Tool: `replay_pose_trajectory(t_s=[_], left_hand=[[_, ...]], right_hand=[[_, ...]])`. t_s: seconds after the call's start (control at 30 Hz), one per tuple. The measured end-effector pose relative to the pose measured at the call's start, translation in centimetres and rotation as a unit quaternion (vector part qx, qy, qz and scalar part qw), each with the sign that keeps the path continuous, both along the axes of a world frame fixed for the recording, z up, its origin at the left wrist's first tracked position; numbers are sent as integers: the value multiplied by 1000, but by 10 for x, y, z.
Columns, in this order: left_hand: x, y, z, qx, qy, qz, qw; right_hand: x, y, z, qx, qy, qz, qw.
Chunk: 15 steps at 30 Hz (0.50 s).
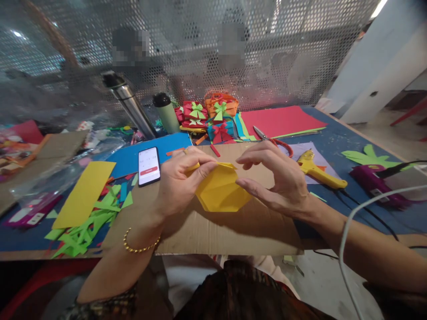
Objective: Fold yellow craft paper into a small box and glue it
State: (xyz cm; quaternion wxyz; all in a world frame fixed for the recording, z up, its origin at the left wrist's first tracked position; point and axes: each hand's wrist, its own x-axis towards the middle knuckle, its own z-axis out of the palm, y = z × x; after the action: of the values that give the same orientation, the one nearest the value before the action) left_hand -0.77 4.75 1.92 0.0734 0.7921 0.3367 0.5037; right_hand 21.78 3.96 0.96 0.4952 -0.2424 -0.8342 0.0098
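Observation:
A folded yellow paper piece [222, 191] with angled lower corners is held up over the brown cardboard sheet [187, 238]. My left hand [183, 178] pinches its upper left edge between thumb and fingers. At the paper's right side is my right hand [276, 178], its thumb and fingers apart, the thumb tip close to the paper's right edge. Whether that thumb touches the paper I cannot tell.
Left of the cardboard are a phone [149, 166], a yellow sheet [85, 193] and green scraps [80, 231]. Scissors [278, 144], a yellow glue gun [318, 171] and a cable [345, 240] are at right. Bottles [166, 113] and paper boxes [220, 129] stand behind.

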Motion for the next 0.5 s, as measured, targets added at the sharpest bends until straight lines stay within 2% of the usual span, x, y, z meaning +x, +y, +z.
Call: replay_pose_trajectory(t_s=[0.13, 0.23, 0.37, 0.5], left_hand=[[5, -2, -2, 57, -25, 18, 998], [11, -7, -7, 96, -1, 32, 995], [18, -12, -16, 112, 23, 40, 993], [18, -11, -18, 116, 33, 38, 992]], right_hand=[[-1, -2, -2, 63, 1, -47, 997], [-3, -1, -6, 75, -10, -55, 996], [-6, 2, -12, 75, -5, -60, 995], [-8, 5, -14, 103, -11, -70, 992]])
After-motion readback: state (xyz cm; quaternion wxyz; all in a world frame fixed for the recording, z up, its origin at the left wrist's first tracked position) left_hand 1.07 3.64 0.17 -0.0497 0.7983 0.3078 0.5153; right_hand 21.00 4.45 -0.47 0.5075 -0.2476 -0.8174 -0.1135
